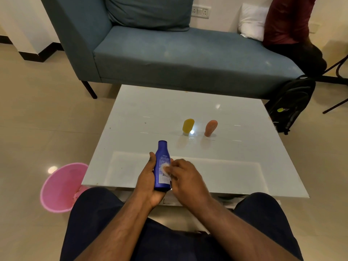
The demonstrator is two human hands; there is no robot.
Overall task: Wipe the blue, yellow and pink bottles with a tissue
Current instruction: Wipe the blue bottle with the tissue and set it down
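Note:
My left hand [148,180] grips the blue bottle [162,162] from below and the left, holding it above the near edge of the white table [143,113], its cap end pointing away from me. My right hand [185,178] pinches a small white tissue [165,168] and presses it against the bottle's label side. The yellow bottle [188,126] and the pink bottle [211,128] stand cap-down side by side near the middle of the table, apart from both hands.
A pink bin [60,187] sits on the floor left of the table. A blue sofa [169,51] stands behind the table, with a person [290,25] seated at its right end. A black backpack [290,104] leans by the table's far right corner.

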